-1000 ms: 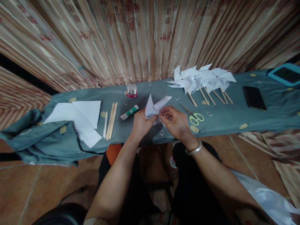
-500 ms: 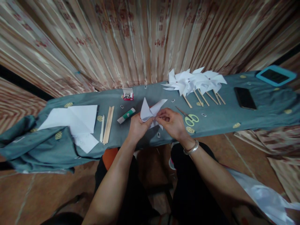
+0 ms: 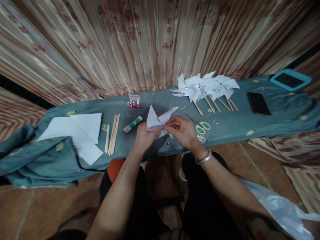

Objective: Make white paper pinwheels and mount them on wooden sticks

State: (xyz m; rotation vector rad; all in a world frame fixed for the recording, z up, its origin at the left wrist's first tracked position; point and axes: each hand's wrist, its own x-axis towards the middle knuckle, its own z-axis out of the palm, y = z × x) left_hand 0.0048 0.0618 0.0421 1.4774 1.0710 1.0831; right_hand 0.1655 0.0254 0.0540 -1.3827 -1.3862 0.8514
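A white paper pinwheel [image 3: 154, 122] without a stick is held between my two hands above the cloth. My left hand [image 3: 145, 136] grips its left side, the thumb pressed near the centre. With fingertips pinched at the paper's middle, my right hand [image 3: 181, 130] closes on it from the right and wears a silver bangle. Whether a small pin sits under the fingertips is hidden. Left of my hands lies a green and white glue stick [image 3: 132, 124]. Behind it stands an open red box of metal pushpins [image 3: 135, 102]. Green-handled scissors [image 3: 202, 126] lie beside my right hand.
Several finished pinwheels [image 3: 208, 87] on wooden sticks lie at the back right. Farther right are a black phone [image 3: 258, 103] and a blue-framed tablet [image 3: 290, 80]. Wooden sticks [image 3: 114, 134], a white pen [image 3: 107, 138] and white paper sheets [image 3: 86, 128] lie left. A curtain [image 3: 150, 46] hangs behind.
Both hands keep hold of the paper pinwheel, with only slight finger movement at its centre. The whole view has shifted a little; the things on the cloth have stayed put.
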